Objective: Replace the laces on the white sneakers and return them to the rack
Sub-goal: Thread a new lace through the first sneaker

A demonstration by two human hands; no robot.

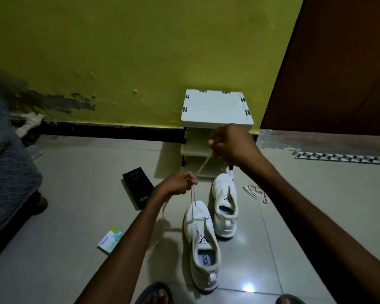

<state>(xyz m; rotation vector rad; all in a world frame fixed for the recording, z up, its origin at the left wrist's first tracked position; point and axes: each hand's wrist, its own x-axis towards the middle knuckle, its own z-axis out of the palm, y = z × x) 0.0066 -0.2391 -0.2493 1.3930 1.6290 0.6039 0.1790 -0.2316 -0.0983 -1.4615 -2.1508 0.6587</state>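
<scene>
On the tiled floor [75, 194] in front of my feet stood the two white sneakers, heels toward me and toes toward the rack [215, 108] at the green wall [119, 51]. The near sneaker [203, 244] had the new lace [193, 200] passed through its front eyelets, and from there the lace rose up and away from me. My left hand [178, 186] was lower and nearer to the shoe, its fingers [190, 178] clenched in a pinch on the thin strands just above the toe. My right hand [228, 145] was higher and further forward, grasping the other part of the lace, a flat white band; how it ran between the two hands I could not tell well. The sneaker's long axis pointed from me to the rack, so the next eyelets lay below both hands and closer to me. The far sneaker [225, 205], smooth and rounded, showed no lace. Old laces [256, 193] lay loose on the floor to its right.
</scene>
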